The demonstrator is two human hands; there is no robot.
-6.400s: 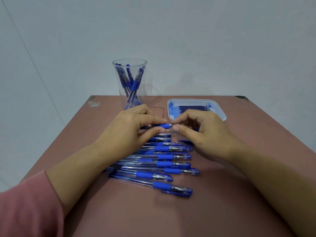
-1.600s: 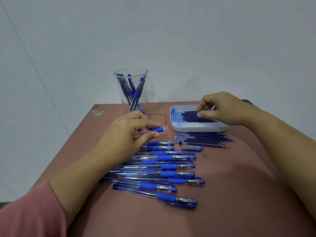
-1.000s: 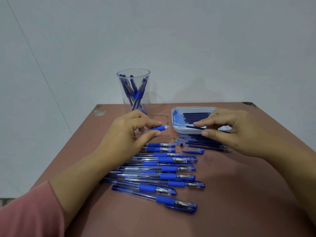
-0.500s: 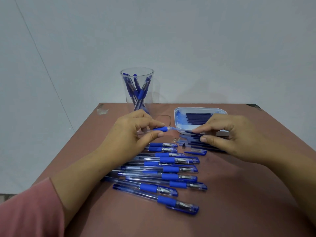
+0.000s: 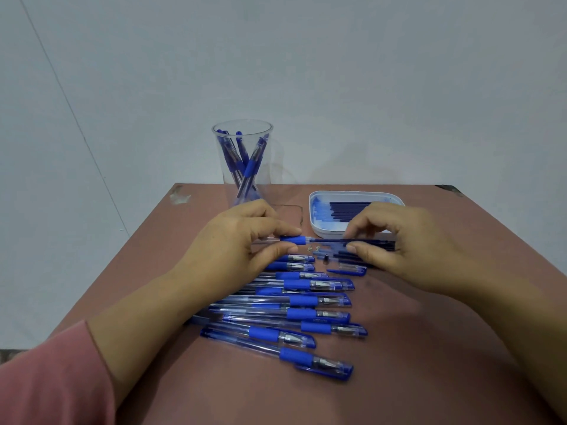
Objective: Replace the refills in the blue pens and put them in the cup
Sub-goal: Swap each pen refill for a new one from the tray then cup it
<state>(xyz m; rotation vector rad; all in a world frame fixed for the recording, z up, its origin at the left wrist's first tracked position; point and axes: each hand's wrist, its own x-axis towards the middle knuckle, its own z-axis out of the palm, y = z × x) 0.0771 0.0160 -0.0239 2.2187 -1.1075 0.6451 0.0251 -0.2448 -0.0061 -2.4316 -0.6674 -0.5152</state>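
Note:
My left hand pinches an open pen barrel by its blue grip, held level above the table. My right hand pinches a dark blue refill whose left end sits in the barrel's mouth. A row of several capped blue pens lies on the table in front of me. The clear cup stands at the back left with several blue pens in it. A white tray at the back right holds several refills.
Loose refills, a detached pen cap, a small black tip and tiny springs lie under my right hand. The brown table ends at a pale wall behind.
My right hand took a refill from the tray, brought it left and pushed its end into the barrel held by my left hand. The left hand stayed nearly still.

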